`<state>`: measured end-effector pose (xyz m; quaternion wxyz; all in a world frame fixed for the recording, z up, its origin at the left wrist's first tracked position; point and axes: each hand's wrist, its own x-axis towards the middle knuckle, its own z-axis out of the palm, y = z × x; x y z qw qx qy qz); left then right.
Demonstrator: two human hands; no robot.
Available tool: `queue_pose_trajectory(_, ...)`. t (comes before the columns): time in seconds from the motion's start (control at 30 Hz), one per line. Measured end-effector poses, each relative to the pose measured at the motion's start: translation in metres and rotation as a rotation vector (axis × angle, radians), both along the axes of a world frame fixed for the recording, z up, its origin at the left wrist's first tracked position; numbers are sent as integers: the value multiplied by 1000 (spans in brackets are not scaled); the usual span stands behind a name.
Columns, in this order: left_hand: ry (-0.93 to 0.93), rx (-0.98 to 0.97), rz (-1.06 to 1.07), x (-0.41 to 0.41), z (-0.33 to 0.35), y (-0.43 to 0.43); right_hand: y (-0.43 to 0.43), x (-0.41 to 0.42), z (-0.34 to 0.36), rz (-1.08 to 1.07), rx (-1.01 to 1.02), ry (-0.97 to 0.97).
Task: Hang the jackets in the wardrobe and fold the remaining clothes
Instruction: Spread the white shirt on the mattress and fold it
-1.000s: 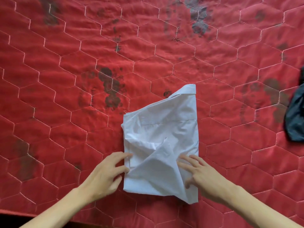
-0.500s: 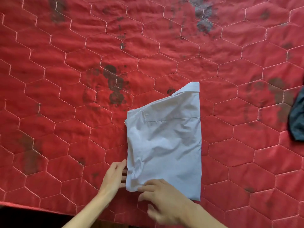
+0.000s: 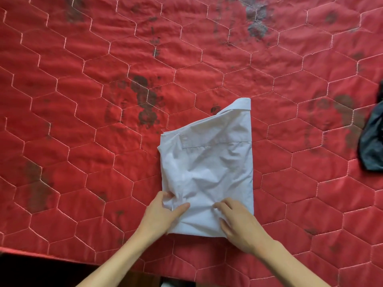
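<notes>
White shirt point(image 3: 209, 162) is laid folded on red quilted cover point(image 3: 83, 100), collar pointed away, close to the cover's front edge. Its near-left corner is bunched and pinched by left hand point(image 3: 160, 214), thumb on top. Its near edge is gripped by right hand point(image 3: 240, 224), fingers curled onto the fabric. Dark garment point(image 3: 372, 141) is seen at the right edge, well apart from the shirt

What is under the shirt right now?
Only the red quilt shows, running out from under the shirt on every side. The left hand and right hand hold its near end. Anything between shirt and quilt is covered.
</notes>
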<state>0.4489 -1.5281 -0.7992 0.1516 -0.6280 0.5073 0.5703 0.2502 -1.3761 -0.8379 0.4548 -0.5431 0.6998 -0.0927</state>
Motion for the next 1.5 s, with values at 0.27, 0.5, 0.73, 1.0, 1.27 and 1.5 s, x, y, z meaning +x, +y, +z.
queue_pose_trajectory(0.27, -10, 298, -316, 29, 8, -9, 4, 5, -5, 13, 8, 13)
queue_pose_trajectory(0.5, -148, -298, -473, 29, 9, 11, 12, 10, -5, 28, 4, 59)
queue_pose_trajectory(0.73, 168, 328, -146, 23, 13, 28, 15, 14, -8, 1, -21, 82)
queue_pose_trajectory(1.0, -24, 314, -53, 62, -6, 38, 18, 17, -7, -26, -82, 108)
queue_pose_trajectory(1.27, -233, -322, -82, 44, -11, 45, 29, 22, 3, -203, -189, 286)
queue_pose_trajectory(1.5, -161, -362, -100, 33, -30, 43, 62, 7, 17, -834, 265, -16)
